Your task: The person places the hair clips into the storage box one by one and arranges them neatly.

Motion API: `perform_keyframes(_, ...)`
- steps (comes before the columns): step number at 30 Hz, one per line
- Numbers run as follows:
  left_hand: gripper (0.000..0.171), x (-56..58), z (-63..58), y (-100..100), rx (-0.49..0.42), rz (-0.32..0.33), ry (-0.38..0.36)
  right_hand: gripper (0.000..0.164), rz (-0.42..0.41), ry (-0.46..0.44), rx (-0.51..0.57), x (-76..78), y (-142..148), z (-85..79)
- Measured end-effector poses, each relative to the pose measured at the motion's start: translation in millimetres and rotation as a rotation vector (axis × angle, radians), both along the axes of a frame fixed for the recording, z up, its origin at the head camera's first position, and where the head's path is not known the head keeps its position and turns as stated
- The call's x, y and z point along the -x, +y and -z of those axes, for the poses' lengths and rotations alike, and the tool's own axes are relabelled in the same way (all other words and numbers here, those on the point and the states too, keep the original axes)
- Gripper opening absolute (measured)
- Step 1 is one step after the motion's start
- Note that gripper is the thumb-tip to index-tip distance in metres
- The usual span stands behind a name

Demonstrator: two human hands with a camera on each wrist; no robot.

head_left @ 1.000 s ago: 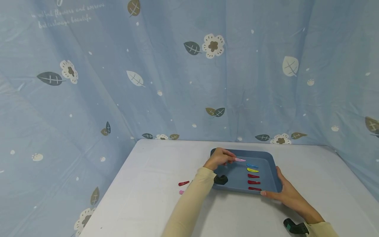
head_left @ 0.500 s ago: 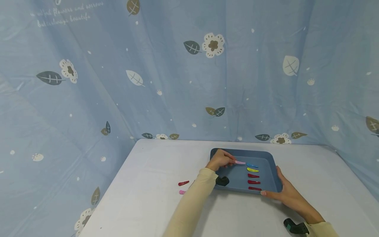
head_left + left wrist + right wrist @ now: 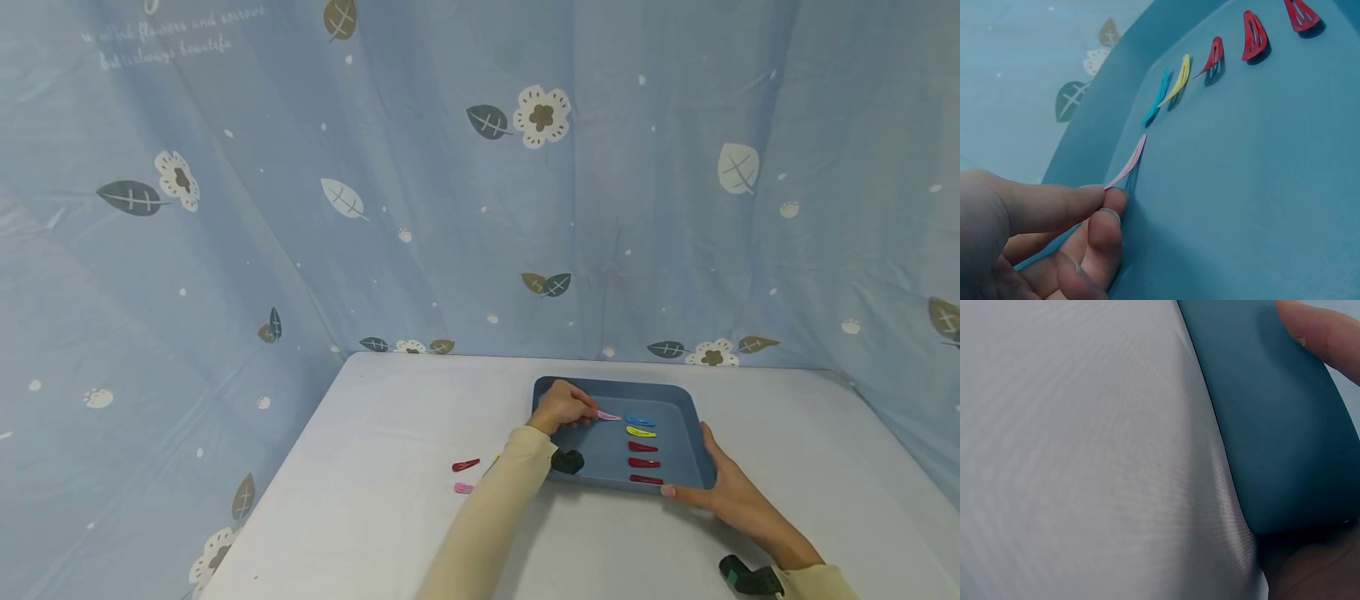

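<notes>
My left hand (image 3: 564,407) pinches one end of a pink snap hair clip (image 3: 1127,165) between thumb and fingers, low over the blue tray (image 3: 600,467). In the left wrist view the clip's free tip points toward a blue hair clip (image 3: 1157,99). Beyond that lie a yellow hair clip (image 3: 1179,81) and several red hair clips (image 3: 1255,36), spaced in a column on the tray floor. My right hand (image 3: 731,496) grips the tray's near right corner, thumb on the near side and fingers along the right side. Most of those fingers are hidden in the right wrist view.
On the white table (image 3: 360,517), left of the tray, lie a red hair clip (image 3: 466,465) and a pink one, with a bit of yellow partly behind my left sleeve (image 3: 491,517). A patterned blue curtain (image 3: 420,275) hangs behind the table.
My left hand has come slightly toward me and lower with the pink hair clip, which now sits nearly level with the blue clip. The right hand and tray have stayed put.
</notes>
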State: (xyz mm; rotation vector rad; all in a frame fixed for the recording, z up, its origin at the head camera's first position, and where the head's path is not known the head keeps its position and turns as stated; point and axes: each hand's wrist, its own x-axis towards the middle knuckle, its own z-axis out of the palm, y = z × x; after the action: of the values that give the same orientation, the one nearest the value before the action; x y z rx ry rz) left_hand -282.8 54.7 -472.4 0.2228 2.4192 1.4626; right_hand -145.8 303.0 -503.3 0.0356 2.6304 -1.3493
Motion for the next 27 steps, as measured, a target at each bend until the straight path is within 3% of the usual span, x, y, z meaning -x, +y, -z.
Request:
perform_keyframes(10,0.005,1.9,1.1,4.4,0.065,-0.02,0.009,0.134,0.003,-0.016,-0.027,0.9,-0.8,-1.6)
perform_keyframes(27,0.005,0.1,1.2,5.3,0.081,-0.042,0.025,0.134,0.006,-0.01,-0.007,0.4,-0.7,-0.8)
